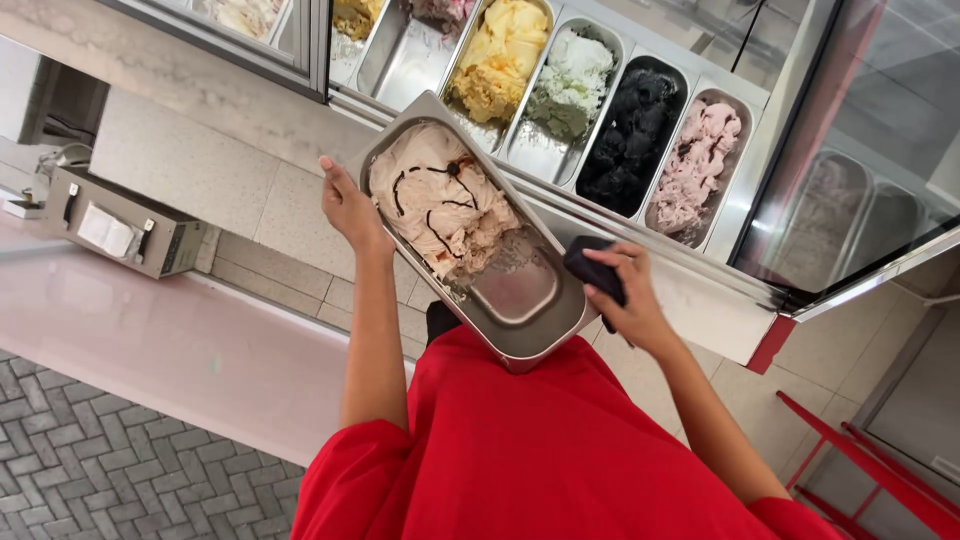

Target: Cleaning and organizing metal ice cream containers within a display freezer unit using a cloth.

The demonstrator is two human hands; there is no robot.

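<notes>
The long rectangular steel ice-cream pan [520, 300] runs diagonally between both hands: left hand [350, 208] fingers grasp its far side, right hand [622, 295] fingers clench a dark handle [592, 270].

Floor: grey herringbone paving [90, 470] at lower left; pale square tiles [290, 250] beyond the desk.
Desk: pale pink, glossy top [180, 345] running along the left.
Dispenser: metal napkin box [120, 228] at the desk's far left edge.
Freezer: glass-fronted display case [860, 180] with red trim, tubs of coloured ice cream [630, 130] in a row.
Light: bright, even daylight.
</notes>
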